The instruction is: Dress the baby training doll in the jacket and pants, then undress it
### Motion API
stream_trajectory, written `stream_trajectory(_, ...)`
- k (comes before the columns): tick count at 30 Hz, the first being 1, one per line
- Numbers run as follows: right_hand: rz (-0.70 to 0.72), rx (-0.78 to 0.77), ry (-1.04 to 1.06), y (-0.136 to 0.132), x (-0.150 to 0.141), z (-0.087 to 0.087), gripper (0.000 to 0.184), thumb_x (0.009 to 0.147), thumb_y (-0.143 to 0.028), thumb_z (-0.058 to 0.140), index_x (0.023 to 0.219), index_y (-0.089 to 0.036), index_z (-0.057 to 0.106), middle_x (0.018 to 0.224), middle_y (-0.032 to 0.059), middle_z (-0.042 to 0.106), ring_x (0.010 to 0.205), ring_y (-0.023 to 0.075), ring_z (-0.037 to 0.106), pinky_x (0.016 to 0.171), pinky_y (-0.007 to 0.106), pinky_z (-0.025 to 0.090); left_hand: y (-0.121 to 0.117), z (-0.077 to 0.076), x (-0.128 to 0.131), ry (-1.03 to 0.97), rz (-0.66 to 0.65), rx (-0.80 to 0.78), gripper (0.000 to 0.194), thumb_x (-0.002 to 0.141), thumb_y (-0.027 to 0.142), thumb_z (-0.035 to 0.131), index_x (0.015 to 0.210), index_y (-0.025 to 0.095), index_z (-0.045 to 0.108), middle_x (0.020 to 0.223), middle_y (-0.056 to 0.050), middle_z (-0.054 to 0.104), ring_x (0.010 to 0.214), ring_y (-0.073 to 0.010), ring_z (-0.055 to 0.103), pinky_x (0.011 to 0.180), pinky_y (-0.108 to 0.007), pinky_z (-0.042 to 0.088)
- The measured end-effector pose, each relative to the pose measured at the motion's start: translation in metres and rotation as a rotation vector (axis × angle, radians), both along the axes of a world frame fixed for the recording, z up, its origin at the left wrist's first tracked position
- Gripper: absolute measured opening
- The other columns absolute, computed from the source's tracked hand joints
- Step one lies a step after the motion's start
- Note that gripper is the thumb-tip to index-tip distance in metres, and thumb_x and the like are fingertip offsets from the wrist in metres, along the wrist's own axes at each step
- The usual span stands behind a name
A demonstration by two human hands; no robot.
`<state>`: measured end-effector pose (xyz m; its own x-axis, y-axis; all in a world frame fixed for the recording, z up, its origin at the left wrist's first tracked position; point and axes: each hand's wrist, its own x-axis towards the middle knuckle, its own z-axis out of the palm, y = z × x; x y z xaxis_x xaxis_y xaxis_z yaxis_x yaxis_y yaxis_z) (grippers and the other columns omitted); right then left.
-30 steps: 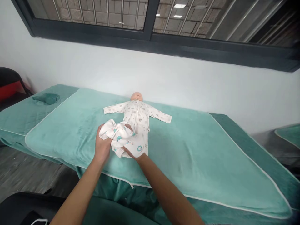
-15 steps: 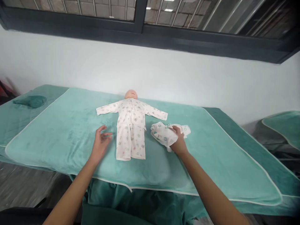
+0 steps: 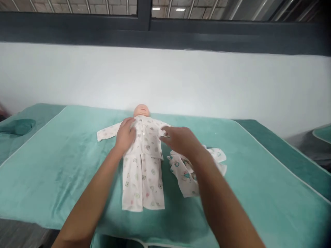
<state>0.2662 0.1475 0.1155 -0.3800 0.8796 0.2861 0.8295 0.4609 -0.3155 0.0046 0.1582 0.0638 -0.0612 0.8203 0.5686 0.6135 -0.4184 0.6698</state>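
Observation:
On the green-covered bed lies a baby doll (image 3: 141, 110) on its back, its head toward the wall. It wears a white printed long-sleeved top (image 3: 148, 141) and matching trousers (image 3: 152, 182). My left hand (image 3: 126, 135) rests at the left side of the top, fingers loosely stretched. Over the doll's other sleeve is my right hand (image 3: 179, 137), thumb and fingers apart with nothing between them; I cannot tell whether it touches the cloth. A crumpled white printed garment (image 3: 184, 175) lies right of the doll, partly hidden by my right forearm.
A green blanket (image 3: 77, 165) with pale edging covers the bed. Behind it stands a white wall (image 3: 165, 79) under a dark window frame (image 3: 144, 32). A darker green folded cloth (image 3: 18, 126) lies at the far left.
My right hand has let go of the crumpled garment and moved left to the doll's sleeve. My left hand has moved up and right to the top. The view has moved closer.

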Motion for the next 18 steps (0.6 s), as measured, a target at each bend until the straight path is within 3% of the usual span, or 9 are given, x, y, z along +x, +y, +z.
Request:
stream_trajectory(3, -0.216, 0.001, 0.305, 0.061, -0.070, -0.022, 0.014, 0.094, -0.029, 0.051, 0.097, -0.024, 0.064, 0.087, 0.0074, 0.071, 0.080, 0.0243, 0.062, 0.077, 0.036, 0.044, 0.043, -0.003, 0.013, 0.077, -0.052, -0.004, 0.045, 0.089, 0.014, 0.047, 0.127, 0.020, 0.069, 0.138, -0.011, 0.065, 0.131, -0.0262, 0.057, 0.118, -0.047, 0.042)
stream_trajectory(5, -0.305, -0.046, 0.445, 0.085, -0.089, -0.043, 0.017, 0.095, -0.026, 0.045, 0.095, -0.023, 0.061, 0.084, 0.0059, 0.068, 0.076, 0.0224, 0.059, 0.072, 0.033, 0.041, 0.057, -0.012, 0.017, 0.112, -0.034, -0.037, 0.043, 0.092, 0.016, 0.045, 0.126, 0.019, 0.070, 0.137, -0.011, 0.066, 0.131, -0.0269, 0.057, 0.119, -0.048, 0.041)
stream_trajectory(9, -0.264, -0.057, 0.518, 0.096, -0.086, -0.070, 0.017, 0.094, -0.025, 0.045, 0.098, -0.024, 0.061, 0.083, 0.0027, 0.065, 0.075, 0.0217, 0.056, 0.072, 0.033, 0.039, 0.059, -0.028, 0.019, 0.141, 0.026, -0.080, 0.041, 0.097, 0.020, 0.043, 0.128, 0.018, 0.069, 0.139, -0.013, 0.065, 0.132, -0.0282, 0.056, 0.119, -0.049, 0.040)
stream_trajectory(14, -0.170, -0.012, 0.543, 0.095, -0.084, -0.071, 0.019, 0.093, -0.022, 0.045, 0.098, -0.023, 0.064, 0.094, 0.0056, 0.066, 0.083, 0.0225, 0.057, 0.078, 0.036, 0.043, 0.057, -0.027, 0.016, 0.182, 0.017, -0.117, 0.046, 0.096, 0.019, 0.040, 0.132, 0.019, 0.068, 0.143, -0.012, 0.062, 0.134, -0.0296, 0.054, 0.119, -0.052, 0.040)
stream_trajectory(18, -0.058, 0.088, 0.542, 0.098, -0.089, -0.070, 0.023, 0.094, -0.022, 0.046, 0.104, -0.023, 0.067, 0.112, 0.0100, 0.068, 0.107, 0.0276, 0.057, 0.095, 0.042, 0.045, 0.058, -0.025, 0.015, 0.176, 0.012, -0.130, 0.048, 0.096, 0.019, 0.040, 0.135, 0.021, 0.068, 0.144, -0.011, 0.061, 0.135, -0.0288, 0.054, 0.119, -0.051, 0.039)
